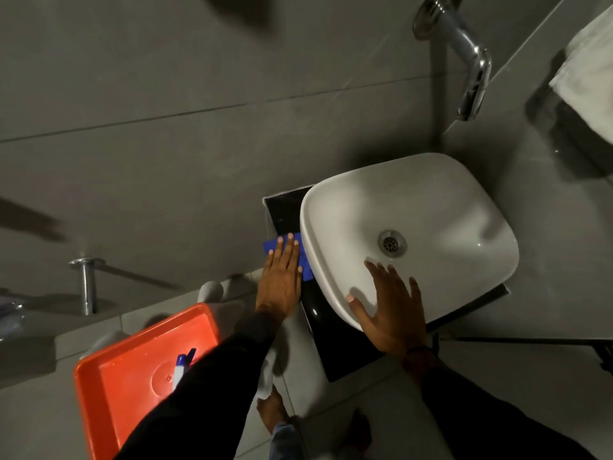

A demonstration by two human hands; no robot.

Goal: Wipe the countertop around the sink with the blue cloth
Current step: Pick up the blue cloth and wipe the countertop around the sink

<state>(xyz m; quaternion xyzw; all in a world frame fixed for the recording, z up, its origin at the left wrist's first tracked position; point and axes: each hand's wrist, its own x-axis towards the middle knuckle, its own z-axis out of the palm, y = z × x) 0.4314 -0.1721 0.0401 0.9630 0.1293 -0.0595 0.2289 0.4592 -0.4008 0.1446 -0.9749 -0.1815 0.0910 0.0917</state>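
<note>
A white vessel sink [431, 194] sits on a small black countertop [285, 207]. The blue cloth [306, 270] lies flat on the narrow strip of countertop left of the sink. My left hand [280, 277] presses flat on the cloth, fingers stretched out and close together. Most of the cloth is hidden under that hand. My right hand [388, 303] rests spread on the sink's near rim, holding nothing. The drain [392, 243] lies in the middle of the basin.
An orange plastic tub [109, 376] with a spray bottle [180, 368] in it stands on the floor at lower left. A chrome spout [464, 51] juts from the grey tiled wall above the sink. A white towel [587, 71] hangs at upper right. My bare foot [270, 410] stands on the floor tiles.
</note>
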